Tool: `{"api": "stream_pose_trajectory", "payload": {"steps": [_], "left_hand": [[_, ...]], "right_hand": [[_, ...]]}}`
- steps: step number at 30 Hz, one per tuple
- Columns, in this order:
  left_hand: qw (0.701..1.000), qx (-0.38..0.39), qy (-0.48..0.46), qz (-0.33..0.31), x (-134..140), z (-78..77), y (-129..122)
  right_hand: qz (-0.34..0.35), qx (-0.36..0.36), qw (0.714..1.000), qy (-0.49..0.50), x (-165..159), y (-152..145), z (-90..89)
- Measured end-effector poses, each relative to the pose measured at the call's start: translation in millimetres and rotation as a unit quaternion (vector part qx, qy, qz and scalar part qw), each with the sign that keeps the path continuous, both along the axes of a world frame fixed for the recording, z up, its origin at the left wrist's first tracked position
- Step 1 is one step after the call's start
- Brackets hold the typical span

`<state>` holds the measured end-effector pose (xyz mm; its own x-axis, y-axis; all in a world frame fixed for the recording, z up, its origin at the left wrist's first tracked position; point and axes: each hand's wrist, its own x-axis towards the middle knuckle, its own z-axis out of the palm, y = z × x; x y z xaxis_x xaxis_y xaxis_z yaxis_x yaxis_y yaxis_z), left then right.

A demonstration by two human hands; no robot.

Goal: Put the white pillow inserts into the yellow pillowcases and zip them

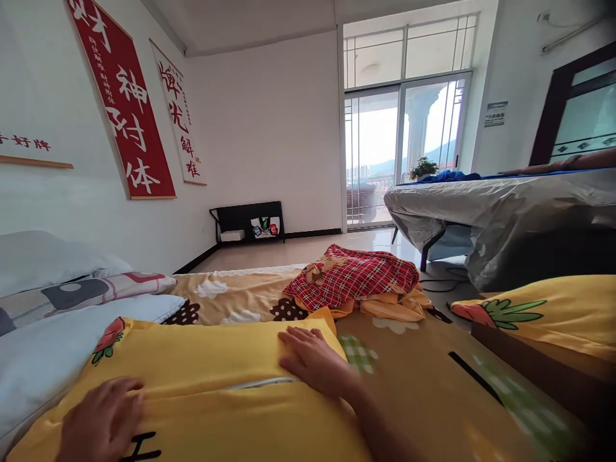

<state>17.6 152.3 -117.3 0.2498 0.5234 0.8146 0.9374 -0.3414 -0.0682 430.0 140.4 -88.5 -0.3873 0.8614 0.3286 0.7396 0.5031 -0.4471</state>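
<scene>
A yellow pillow (202,359) with a carrot print at its far left corner lies in front of me. A long slit crosses its upper face, with a narrow white strip (262,384) showing at the right part. My right hand (312,359) rests flat on the pillow's right side, fingers stretched out and holding nothing. On the left side, my left hand (103,417) is over the pillow, slightly blurred, its fingers extended with nothing in them. Black lettering (143,446) shows beside the left hand.
White pillows (43,359) and a patterned pillow (101,289) lie at left. A red plaid cloth (359,276) is bunched beyond, on a brown printed bedspread (404,378). Another yellow pillow (568,314) stands at right. Behind it is a plastic-covered table (481,199); a black rack (248,218) stands by the far wall.
</scene>
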Motion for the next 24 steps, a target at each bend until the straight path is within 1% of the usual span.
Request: {"api": "stream_pose_trajectory", "payload": {"steps": [2,3,4,6,7,9,11,14,16,18,19,21,23,24], "left_hand": [[0.992,-0.012,0.063,-0.107,63,5.3,-26],[0.984,-0.006,0.103,-0.146,93,7.0,-37],[0.974,0.017,0.143,-0.174,121,8.1,-46],[0.946,0.058,0.224,-0.225,162,8.7,-57],[0.937,0.078,0.245,-0.235,175,7.9,-60],[0.932,0.107,0.253,-0.234,188,3.9,-61],[0.935,0.126,0.241,-0.225,190,-2.2,-61],[0.933,0.131,0.247,-0.225,187,-9.3,-62],[0.935,0.114,0.246,-0.227,186,-8.2,-67],[0.942,0.063,0.235,-0.232,188,-0.7,-73],[0.945,0.019,0.226,-0.235,190,5.3,-75],[0.948,-0.098,0.196,-0.229,197,19.7,-80],[0.941,-0.206,0.167,-0.209,207,33.8,-81],[0.935,-0.244,0.160,-0.201,213,39.4,-80]], "right_hand": [[0.022,0.017,0.999,-0.018,-4,-11,3.9],[0.032,0.023,0.999,-0.028,-5,-16,5.2],[0.039,0.026,0.998,-0.037,-6,-20,6.3],[0.047,0.032,0.997,-0.052,-6,-25,8.4],[0.046,0.036,0.997,-0.057,-6,-27,9.6],[0.033,0.044,0.996,-0.067,-6,-28,12.2],[0.005,0.050,0.995,-0.083,-8,-27,14.5],[-0.073,0.066,0.988,-0.120,-15,-23,15.2],[-0.122,0.084,0.979,-0.139,-19,-20,13.7],[-0.148,0.111,0.973,-0.140,-21,-19,12.1],[-0.156,0.127,0.971,-0.132,-21,-18,11.6],[-0.164,0.160,0.968,-0.102,-18,-19,11.5],[-0.165,0.189,0.965,-0.069,-14,-21,12.4],[-0.164,0.203,0.964,-0.054,-12,-22,13.0]]}}
